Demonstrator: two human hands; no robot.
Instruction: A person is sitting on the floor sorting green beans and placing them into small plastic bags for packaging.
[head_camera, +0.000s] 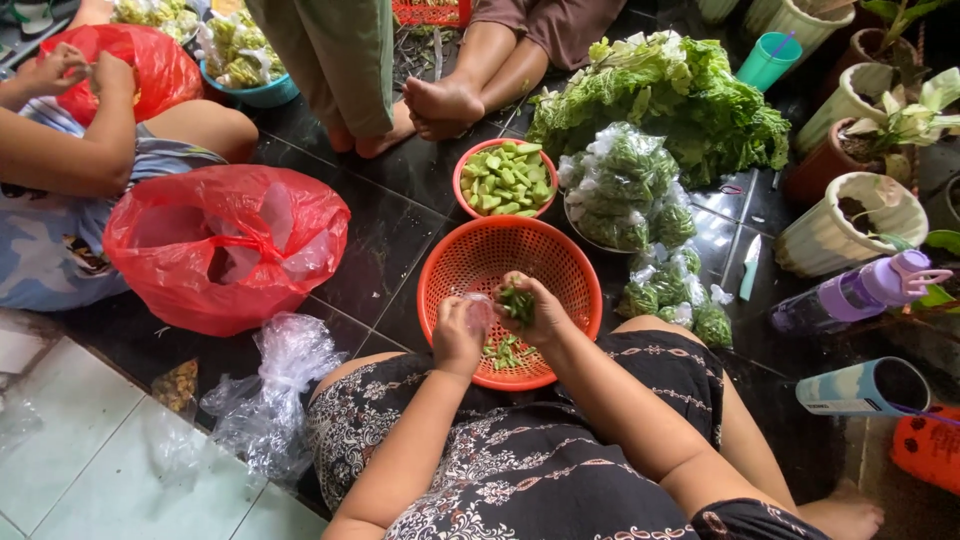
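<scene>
While both hands hover over the orange basket (470, 262) on the floor, right hand (540, 310) fingers pinch green vegetable pieces (517, 302). Left hand (458, 335) fingers close on a clear plastic bag (478, 305); more cut pieces lie in the basket.

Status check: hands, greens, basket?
Right hand pinching cut greens over orange basket. Left hand closed on small clear bag. More pieces in basket; nothing blocking.

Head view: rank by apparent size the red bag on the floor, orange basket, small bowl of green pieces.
1. Red bag, largest.
2. Orange basket, somewhat smaller; it sits nearer the camera, so the gap is unsure.
3. Small bowl of green pieces, clearly smallest.
</scene>
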